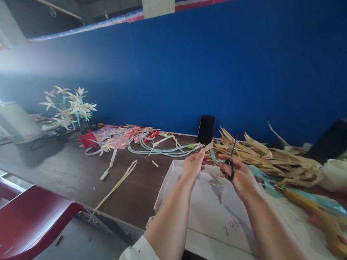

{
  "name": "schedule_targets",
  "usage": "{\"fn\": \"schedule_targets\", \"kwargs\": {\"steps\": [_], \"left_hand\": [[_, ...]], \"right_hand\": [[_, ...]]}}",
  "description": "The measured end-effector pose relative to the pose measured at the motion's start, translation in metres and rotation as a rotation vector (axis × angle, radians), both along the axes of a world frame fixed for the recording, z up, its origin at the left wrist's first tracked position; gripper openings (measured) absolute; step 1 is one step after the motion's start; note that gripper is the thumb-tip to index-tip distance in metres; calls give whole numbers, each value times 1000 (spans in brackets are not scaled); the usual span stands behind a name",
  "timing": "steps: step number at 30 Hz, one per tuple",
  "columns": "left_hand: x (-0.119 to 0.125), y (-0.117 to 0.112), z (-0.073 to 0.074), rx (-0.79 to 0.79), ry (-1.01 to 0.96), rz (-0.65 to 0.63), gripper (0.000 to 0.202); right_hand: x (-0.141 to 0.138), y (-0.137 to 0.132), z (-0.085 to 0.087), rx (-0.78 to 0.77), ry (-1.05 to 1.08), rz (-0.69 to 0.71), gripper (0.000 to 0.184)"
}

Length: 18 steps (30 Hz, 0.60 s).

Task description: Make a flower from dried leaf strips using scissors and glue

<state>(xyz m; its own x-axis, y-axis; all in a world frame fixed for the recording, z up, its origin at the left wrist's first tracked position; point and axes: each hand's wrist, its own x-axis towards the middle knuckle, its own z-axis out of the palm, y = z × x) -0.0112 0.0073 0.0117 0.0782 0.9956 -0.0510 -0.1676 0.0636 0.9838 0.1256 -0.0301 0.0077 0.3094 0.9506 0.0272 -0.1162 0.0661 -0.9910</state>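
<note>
My left hand (194,166) pinches a small pale piece of dried husk (209,146) between thumb and fingers. In my right hand (240,176) is a pair of black scissors (231,163), its blades pointing up and away from me. The hands are a short way apart over a shallow white box lid (197,231). Small husk scraps (218,180) lie inside the lid, near pink handwriting. Just beyond my right hand spreads a heap of dried corn husks (263,154).
A phone (206,129) leans against the blue partition (216,61). A yellow glue gun (317,214) and a white bowl (344,173) are at the right. Pale blue cords (151,151), a husk flower arrangement (71,106) and a red chair (30,223) are left.
</note>
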Motion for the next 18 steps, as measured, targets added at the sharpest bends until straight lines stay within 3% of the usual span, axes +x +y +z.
{"fn": "schedule_targets", "kwargs": {"steps": [9, 18], "left_hand": [[2, 1, -4, 63, 71, -18, 25], [6, 1, -6, -81, -388, -123, 22]], "right_hand": [[0, 0, 0, 2, -46, 75, 54], [-5, -3, 1, 44, -53, 148, 48]]}}
